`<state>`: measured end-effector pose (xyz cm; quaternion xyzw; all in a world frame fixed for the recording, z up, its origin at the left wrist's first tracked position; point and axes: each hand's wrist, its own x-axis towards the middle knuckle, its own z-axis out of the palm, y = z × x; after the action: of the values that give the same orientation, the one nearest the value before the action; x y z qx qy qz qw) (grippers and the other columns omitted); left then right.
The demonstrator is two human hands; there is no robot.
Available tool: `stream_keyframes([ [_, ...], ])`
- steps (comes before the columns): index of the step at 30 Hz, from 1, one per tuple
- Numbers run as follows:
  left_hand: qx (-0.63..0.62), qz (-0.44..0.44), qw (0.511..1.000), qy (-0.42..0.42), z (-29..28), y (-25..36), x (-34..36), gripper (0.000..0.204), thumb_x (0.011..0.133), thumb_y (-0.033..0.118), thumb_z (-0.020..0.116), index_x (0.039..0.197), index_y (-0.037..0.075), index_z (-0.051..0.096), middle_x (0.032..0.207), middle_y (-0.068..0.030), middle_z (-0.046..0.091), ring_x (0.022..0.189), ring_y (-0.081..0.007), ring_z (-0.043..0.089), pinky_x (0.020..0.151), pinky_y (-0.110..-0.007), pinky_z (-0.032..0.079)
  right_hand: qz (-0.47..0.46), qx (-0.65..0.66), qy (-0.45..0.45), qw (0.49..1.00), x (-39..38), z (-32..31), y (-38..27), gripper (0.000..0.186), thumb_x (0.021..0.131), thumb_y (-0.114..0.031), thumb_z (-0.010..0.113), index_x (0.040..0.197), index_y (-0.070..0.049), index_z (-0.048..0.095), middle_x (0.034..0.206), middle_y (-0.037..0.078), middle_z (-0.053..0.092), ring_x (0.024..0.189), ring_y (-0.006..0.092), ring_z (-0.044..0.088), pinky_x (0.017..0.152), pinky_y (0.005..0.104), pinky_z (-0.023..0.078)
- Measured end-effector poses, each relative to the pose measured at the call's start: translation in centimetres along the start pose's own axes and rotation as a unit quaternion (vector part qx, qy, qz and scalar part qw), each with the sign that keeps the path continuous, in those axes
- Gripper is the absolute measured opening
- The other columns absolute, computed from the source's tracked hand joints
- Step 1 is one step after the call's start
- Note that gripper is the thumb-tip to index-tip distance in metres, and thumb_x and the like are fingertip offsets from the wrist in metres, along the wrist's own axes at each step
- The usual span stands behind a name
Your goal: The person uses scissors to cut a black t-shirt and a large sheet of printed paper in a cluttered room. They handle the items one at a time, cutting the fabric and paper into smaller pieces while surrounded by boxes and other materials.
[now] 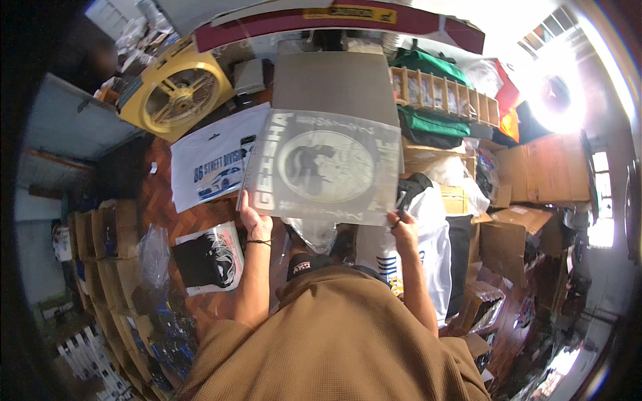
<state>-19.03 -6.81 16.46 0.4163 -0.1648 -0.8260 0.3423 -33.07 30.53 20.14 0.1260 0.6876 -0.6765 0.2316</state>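
Note:
A translucent film sheet [328, 164] with a pale printed design, a large circle framed by lettering, is stretched out in front of me. My left hand [257, 223] is closed on its lower left corner, and a dark band circles that wrist. At the lower right corner, my right hand [404, 232] pinches the edge. Beyond the sheet lies a flat grey board [334, 80], whose near part the sheet covers. To the sheet's left is a white printed piece [217, 160] with a car picture, partly overlapped by the sheet.
A maroon machine part [267, 32] with a yellow label spans the far side. At left stand a yellow fan [180, 100] and cardboard compartments [107, 267]. A black-and-white printed piece [210, 257] lies below. White fabric [431, 250], a wooden rack [445, 93] and cardboard boxes [545, 167] occupy the right.

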Motion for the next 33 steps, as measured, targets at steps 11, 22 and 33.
stream_keyframes([
  [11,0.379,-0.063,0.905,-0.18,0.9,3.3,1.8,0.054,0.094,0.034,0.07,0.132,-0.002,0.058,0.129,-0.0126,0.062,0.119,-0.0182,0.056,0.103,-0.033,0.042,-0.009,-0.022,-0.016,1.0,1.3,-5.9,-1.0,0.015,0.084,-0.018,0.078,0.088,-0.01,0.066,0.072,-0.007,0.06,0.057,0.002,0.044,0.05,0.0206,0.031],
  [22,0.536,0.15,0.823,-0.112,4.7,6.7,2.5,0.023,0.091,0.017,0.071,0.105,-0.001,0.074,0.097,-0.004,0.073,0.087,-0.0124,0.064,0.077,-0.028,0.05,-0.126,-0.094,-0.033,0.987,4.0,-1.9,-6.3,0.015,0.088,-0.014,0.074,0.093,-0.001,0.067,0.082,-0.001,0.065,0.075,0.0085,0.057,0.069,0.0244,0.045],
  [33,0.219,-0.275,0.933,-0.084,2.9,-11.4,-11.7,0.026,0.085,0.02,0.08,0.105,0.013,0.067,0.099,-0.0009,0.068,0.083,-0.0148,0.064,0.066,-0.028,0.052,-0.028,0.047,-0.014,0.998,-1.0,0.7,0.4,0.022,0.093,-0.023,0.071,0.093,-0.002,0.065,0.09,0.007,0.073,0.051,0.0053,0.052,0.047,0.0196,0.041],
])
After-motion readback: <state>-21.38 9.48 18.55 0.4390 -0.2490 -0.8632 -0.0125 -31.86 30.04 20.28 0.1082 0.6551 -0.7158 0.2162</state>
